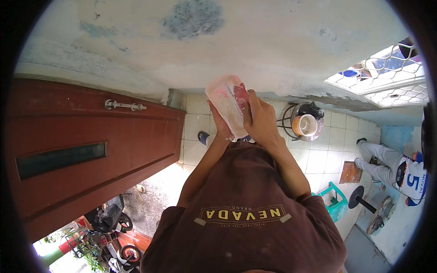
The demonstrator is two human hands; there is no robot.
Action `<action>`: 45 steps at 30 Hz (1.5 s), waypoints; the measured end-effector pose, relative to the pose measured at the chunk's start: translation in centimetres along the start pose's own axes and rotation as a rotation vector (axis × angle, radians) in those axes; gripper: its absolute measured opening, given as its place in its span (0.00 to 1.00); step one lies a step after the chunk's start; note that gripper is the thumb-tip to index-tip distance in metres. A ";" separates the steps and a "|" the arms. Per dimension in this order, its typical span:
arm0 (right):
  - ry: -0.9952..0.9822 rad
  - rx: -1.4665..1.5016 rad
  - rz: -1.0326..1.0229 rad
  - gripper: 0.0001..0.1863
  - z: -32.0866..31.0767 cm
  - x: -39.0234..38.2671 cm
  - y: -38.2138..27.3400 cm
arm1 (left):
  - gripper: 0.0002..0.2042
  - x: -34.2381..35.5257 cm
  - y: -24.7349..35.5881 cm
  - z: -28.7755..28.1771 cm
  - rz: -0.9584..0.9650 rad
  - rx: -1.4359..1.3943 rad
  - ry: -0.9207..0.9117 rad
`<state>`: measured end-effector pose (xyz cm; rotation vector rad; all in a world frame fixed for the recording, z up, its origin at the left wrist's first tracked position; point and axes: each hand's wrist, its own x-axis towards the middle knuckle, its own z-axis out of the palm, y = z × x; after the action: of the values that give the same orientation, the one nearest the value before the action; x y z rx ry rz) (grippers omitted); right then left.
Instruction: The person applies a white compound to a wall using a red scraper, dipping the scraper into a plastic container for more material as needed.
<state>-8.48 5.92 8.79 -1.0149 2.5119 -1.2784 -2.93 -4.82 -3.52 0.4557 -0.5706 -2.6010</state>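
A pale pink plastic tray (pixel 223 98), smeared inside with white paste, is held in front of my body below the wall. My left hand (pixel 221 123) grips its left side and near end, the thumb along the rim. In my right hand (pixel 263 119) is a flat red scraper (pixel 241 96), its blade against the inner right side of the tray. The fingers of that hand wrap round the scraper and partly hide it. White specks dot both hands.
Ahead rises a patchy plastered wall (pixel 273 50). A red-brown door (pixel 91 182) stands at left. On the right are a round stool (pixel 291 129) bearing an orange can (pixel 304 125), a green plastic stool (pixel 336 200), a grilled window (pixel 387 68) and another person (pixel 387 166).
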 end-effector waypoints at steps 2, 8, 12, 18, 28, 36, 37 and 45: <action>-0.056 -0.132 -0.087 0.21 2.2 -0.2 2.1 | 0.34 -0.2 -0.2 0.4 0.037 0.130 0.038; -0.002 -0.062 -0.087 0.20 0.7 0.5 1.3 | 0.33 0.2 -0.4 0.2 -0.030 -0.098 -0.118; -0.034 -0.193 -0.241 0.20 2.7 0.1 3.3 | 0.38 1.4 -1.4 -0.6 -0.002 0.006 0.084; -0.049 -0.098 -0.072 0.21 -0.9 1.6 0.5 | 0.36 1.0 -1.2 -2.4 0.045 -0.003 -0.105; -0.145 -0.156 -0.047 0.20 2.6 0.8 3.4 | 0.34 1.4 -1.6 -2.7 0.015 -0.035 -0.176; -0.066 -0.102 -0.108 0.18 1.3 0.8 1.2 | 0.37 0.8 -0.6 0.7 0.029 0.022 -0.080; -0.055 -0.078 -0.108 0.18 1.0 0.5 1.0 | 0.37 0.9 -0.6 0.7 0.034 0.023 -0.087; -0.065 -0.116 -0.133 0.19 2.3 0.4 4.4 | 0.41 1.7 -2.1 -1.0 -0.091 -0.163 -0.206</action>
<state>-10.00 5.97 4.09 -1.2463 2.5324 -1.1228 -4.68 -4.20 -5.71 0.1655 -0.4070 -2.7740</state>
